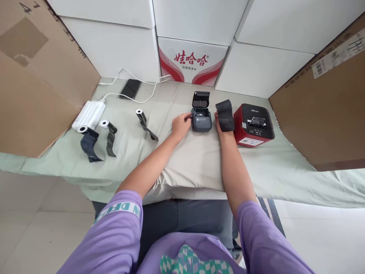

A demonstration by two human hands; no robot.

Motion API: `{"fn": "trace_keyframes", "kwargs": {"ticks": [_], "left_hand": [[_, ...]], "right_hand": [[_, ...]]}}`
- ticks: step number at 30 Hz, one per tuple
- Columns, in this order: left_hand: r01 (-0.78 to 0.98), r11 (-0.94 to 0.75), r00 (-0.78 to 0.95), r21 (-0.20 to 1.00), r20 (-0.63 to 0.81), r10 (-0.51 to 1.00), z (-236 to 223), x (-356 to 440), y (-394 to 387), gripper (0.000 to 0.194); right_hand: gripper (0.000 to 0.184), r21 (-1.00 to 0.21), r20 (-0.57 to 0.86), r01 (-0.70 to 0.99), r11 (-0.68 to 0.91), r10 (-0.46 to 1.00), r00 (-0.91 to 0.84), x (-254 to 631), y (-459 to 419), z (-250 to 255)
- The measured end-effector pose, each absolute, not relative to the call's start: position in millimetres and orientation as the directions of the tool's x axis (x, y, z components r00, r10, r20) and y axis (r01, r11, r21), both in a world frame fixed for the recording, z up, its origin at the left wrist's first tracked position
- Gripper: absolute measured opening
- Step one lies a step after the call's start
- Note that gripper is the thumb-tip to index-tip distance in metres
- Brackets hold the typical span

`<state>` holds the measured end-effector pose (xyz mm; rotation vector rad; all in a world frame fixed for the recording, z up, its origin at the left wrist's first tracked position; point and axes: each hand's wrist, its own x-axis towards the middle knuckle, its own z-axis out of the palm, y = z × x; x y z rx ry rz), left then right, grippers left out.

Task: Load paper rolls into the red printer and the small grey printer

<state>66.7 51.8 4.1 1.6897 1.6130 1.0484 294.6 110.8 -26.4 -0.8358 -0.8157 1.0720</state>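
A small dark thermal printer (202, 124) stands on the cloth-covered table with its lid (201, 99) raised, so its paper bay shows. My left hand (181, 125) is closed at the printer's left side, fingertips against its edge. To the right of the printer, my right hand (219, 122) holds a paper roll whose black strip (225, 116) hangs over the hand and wrist. That strip hides most of the fingers. Left of my left hand lies a thin roll with a black tail (146, 125). Two more dark-tailed rolls, a wider one (89, 144) and a narrower one (111, 141), lie farther left.
A red and black printer (253, 125) stands close to my right forearm. A white power strip (89, 115) with a cable (125, 96) and a black phone (130, 88) lie at left. Cardboard boxes (42, 83) (327, 110) flank the table; white boxes (185, 23) line the back.
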Motion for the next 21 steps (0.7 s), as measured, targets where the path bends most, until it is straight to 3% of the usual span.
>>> {"fn": "trace_keyframes", "kwargs": {"ticks": [4, 7, 10, 16, 21], "left_hand": [[0.518, -0.12, -0.041, 0.847, 0.165, 0.985, 1, 67, 54, 0.044], [0.513, -0.125, -0.041, 0.849, 0.17, 0.985, -1, 67, 55, 0.044], [0.519, -0.13, -0.039, 0.845, 0.176, 0.984, -2, 66, 56, 0.045], [0.52, -0.135, -0.031, 0.844, 0.177, 0.984, -2, 66, 56, 0.045], [0.53, -0.131, -0.033, 0.838, 0.175, 0.984, -1, 67, 57, 0.044]], "right_hand": [[0.049, -0.891, 0.246, -0.298, 0.342, 0.917, 0.314, 284, 109, -10], [0.052, -0.897, 0.442, 0.064, 0.438, 0.878, 0.183, 275, 100, 6], [0.047, -0.781, 0.538, 0.366, 0.506, 0.842, -0.017, 268, 92, 14], [0.032, -0.663, 0.516, 0.531, 0.527, 0.836, -0.185, 261, 93, 10], [0.025, -0.686, 0.488, 0.529, 0.499, 0.855, -0.174, 260, 96, 7]]}}
